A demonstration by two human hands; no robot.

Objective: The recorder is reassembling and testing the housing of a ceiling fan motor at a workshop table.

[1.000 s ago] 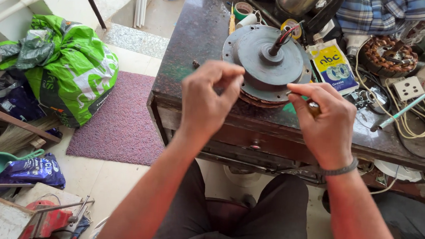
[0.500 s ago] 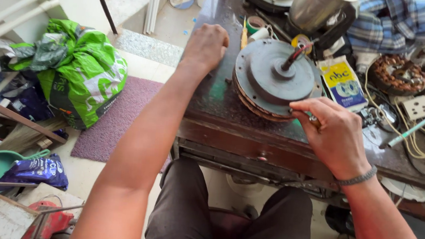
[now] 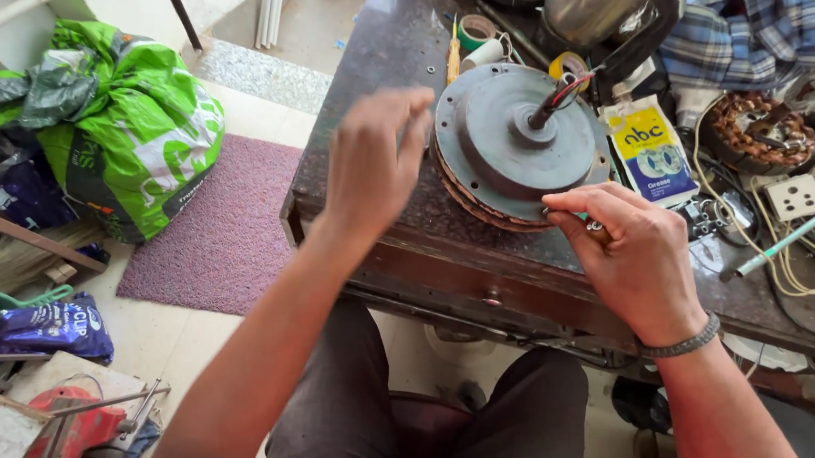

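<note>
Back comes the left hand (image 3: 371, 164), loosely open and empty, left of the grey round metal motor housing (image 3: 519, 141); right hand (image 3: 630, 254) pinches something small at its near rim

Bare desk (image 3: 381, 55) sits at 9 o'clock of the round grey motor (image 3: 519, 141), so hands can slip in there. From 12 to 3 it's jammed: tape rolls (image 3: 477, 31), metal pot (image 3: 600, 11), grease packet (image 3: 650, 150), white cables (image 3: 797, 261).

Far left of my fingers (image 3: 405, 133) a green sack (image 3: 118, 132) slumps on the floor beside a purple mat (image 3: 225, 235); beyond my fingers, tape rolls (image 3: 476, 31) and a yellow pouch (image 3: 652, 150) lie on the bench (image 3: 381, 55).
</note>
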